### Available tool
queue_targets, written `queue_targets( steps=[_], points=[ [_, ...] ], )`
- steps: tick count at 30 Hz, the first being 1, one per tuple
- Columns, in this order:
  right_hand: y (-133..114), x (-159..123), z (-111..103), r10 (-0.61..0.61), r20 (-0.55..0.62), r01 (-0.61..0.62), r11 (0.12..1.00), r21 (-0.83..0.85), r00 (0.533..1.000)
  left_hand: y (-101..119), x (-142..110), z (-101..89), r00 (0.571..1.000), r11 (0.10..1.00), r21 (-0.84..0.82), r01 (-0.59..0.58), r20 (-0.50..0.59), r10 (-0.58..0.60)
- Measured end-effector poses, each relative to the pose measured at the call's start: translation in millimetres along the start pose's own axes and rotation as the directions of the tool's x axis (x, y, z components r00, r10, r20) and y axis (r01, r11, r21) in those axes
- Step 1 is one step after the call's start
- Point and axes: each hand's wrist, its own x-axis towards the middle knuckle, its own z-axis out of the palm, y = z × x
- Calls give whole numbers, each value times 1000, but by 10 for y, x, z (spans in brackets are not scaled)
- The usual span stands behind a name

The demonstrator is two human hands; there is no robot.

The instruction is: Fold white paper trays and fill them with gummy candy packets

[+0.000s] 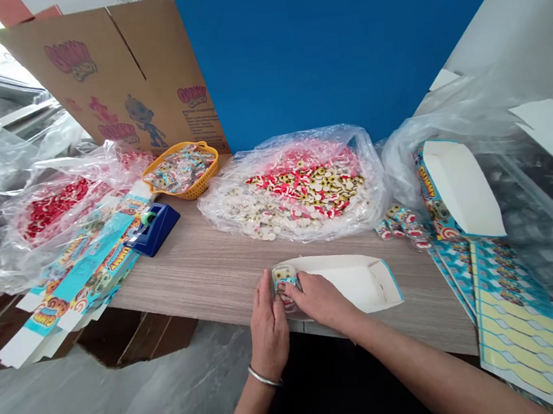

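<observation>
Near the table's front edge, my left hand (269, 326) is against the left side of a small clear candy pack (284, 275) with a printed blue and red pattern. The fingers of my right hand (320, 298) close on the same pack from the right, thumb across its front. Some of the pack is hidden by my fingers. Directly beside it, partly behind my right hand, lies a white paper box tray (358, 277) with blue edges. A few similar candy packs (404, 226) lie behind the tray on the right.
Behind the hands sits a large clear bag of gummies (304, 184). Leftward are a yellow basket of packs (184, 170), a blue tape dispenser (153, 228), flat printed cartons (85, 263) and a red candy bag (59, 207). At right, an upright box (462, 191) and label sheets (519, 313).
</observation>
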Motion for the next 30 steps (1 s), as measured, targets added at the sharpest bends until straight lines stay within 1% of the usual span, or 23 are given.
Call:
queue_targets(
  steps=[3, 6, 8, 10, 13, 16, 19, 22, 25, 30],
  points=[
    [-66, -12, 25, -22, 42, 25, 998, -65, 999, -2, -33, 53, 997, 988, -139, 72, 2, -73],
    [-166, -50, 105, -29, 3, 29, 991, -127, 1000, 31, -79, 98, 990, 961, -242, 136, -1, -140],
    [-207, -67, 143, 7, -37, -11, 994, -105, 999, 52, -96, 114, 983, 939, -297, 176, 7, -182],
    [-212, -74, 131, 8, -37, -10, 998, -62, 999, 62, -97, 122, 979, 925, -329, 193, 1, -204],
    [-168, -86, 32, -33, -5, 32, 999, -37, 999, 54, -76, 129, 980, 927, -327, 181, -24, -200],
    [-118, -117, -44, -9, -12, 8, 997, -81, 1000, 39, -59, 136, 980, 939, -295, 178, -33, -196],
    [-107, -140, 3, -5, -42, 1, 995, -102, 999, 33, -46, 125, 978, 940, -287, 184, -43, -205],
    [-164, -116, 127, -8, -53, 6, 1000, -29, 999, 31, -2, 72, 973, 929, -311, 201, -45, -226],
    [-270, -55, 205, -9, -45, 11, 999, 40, 999, 27, 82, -28, 963, 926, -310, 217, -85, -255],
    [-369, 1, 148, -16, -17, 18, 992, 123, 1000, 51, 180, -176, 961, 938, -288, 195, -134, -241]
  ],
)
